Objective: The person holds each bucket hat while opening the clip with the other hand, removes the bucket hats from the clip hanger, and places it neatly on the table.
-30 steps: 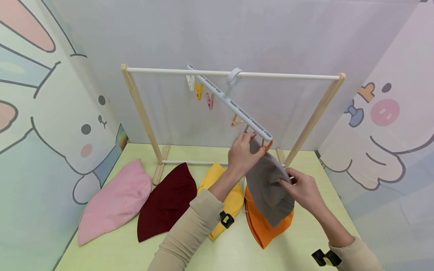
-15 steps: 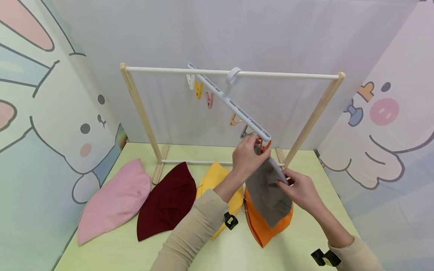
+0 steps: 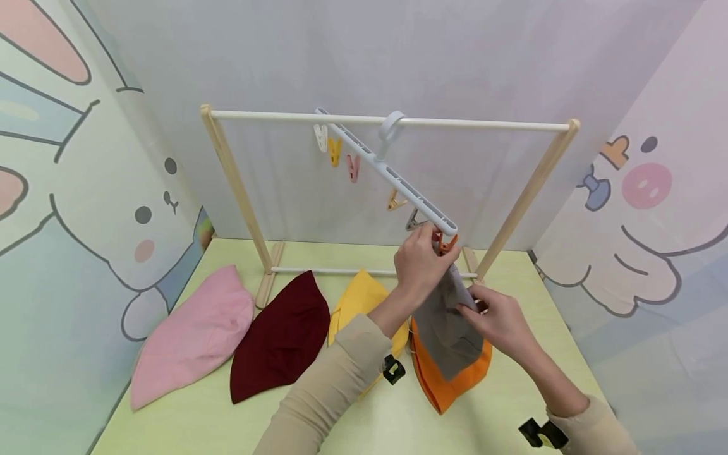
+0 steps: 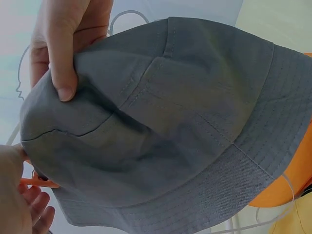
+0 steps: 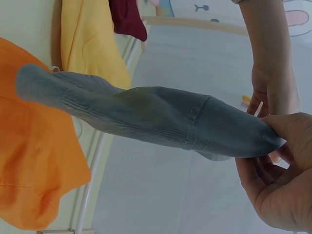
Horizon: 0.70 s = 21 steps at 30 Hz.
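Note:
A grey bucket hat (image 3: 449,328) hangs folded below the near end of the pale blue hanger (image 3: 406,186). My right hand (image 3: 500,319) pinches the crown edge between thumb and fingers, as the right wrist view also shows. At the hanger's tip, my left hand (image 3: 421,262) has its thumb and fingers around the orange clothespin (image 3: 448,244), by the hat's upper end. In the left wrist view, the orange clothespin (image 4: 41,183) overlaps the hat's edge beside the left fingers. A grey clothespin (image 3: 414,220) hangs just behind that hand.
A wooden rack with a white rail (image 3: 483,124) carries the hanger. White, yellow, pink and light orange clothespins hang along it. On the green table lie a pink hat (image 3: 193,338), a maroon hat (image 3: 281,341), a yellow hat (image 3: 364,300) and an orange hat (image 3: 435,385), the last partly under the grey one.
The left hand has shifted slightly right to the orange clothespin, uncovering the grey clothespin. The right hand has moved a little left along with the grey hat, which looks narrower.

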Available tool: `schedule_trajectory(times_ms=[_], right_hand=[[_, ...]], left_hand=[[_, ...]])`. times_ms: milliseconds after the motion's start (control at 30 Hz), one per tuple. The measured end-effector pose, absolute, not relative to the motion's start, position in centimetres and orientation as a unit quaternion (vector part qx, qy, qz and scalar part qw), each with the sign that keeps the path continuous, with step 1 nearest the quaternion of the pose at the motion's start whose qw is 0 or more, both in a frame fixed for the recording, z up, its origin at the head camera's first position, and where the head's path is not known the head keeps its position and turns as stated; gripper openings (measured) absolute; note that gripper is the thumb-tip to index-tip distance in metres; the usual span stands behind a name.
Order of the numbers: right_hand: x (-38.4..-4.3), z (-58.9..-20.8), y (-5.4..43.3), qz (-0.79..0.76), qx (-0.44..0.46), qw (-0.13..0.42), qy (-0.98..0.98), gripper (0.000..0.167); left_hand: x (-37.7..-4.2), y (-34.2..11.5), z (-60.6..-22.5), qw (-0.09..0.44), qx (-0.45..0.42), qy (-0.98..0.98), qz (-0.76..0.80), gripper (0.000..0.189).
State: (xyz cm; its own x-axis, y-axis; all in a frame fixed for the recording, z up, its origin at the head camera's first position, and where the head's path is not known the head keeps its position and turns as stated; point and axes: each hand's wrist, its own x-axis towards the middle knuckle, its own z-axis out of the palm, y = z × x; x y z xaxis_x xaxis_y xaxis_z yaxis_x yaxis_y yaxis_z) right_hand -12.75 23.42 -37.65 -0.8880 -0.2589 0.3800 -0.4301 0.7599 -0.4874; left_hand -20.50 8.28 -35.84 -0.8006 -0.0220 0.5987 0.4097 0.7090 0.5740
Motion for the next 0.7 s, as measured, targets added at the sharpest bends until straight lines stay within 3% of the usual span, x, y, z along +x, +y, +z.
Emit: schedule_trajectory(times_ms=[700], right_hand=[[-12.7,-37.86,23.59,0.284,0.173,0.164,-0.928,0.019]], left_hand=[[-21.1,8.11,-36.19,0.354,-0.15,-0.848,-0.365,0.018]])
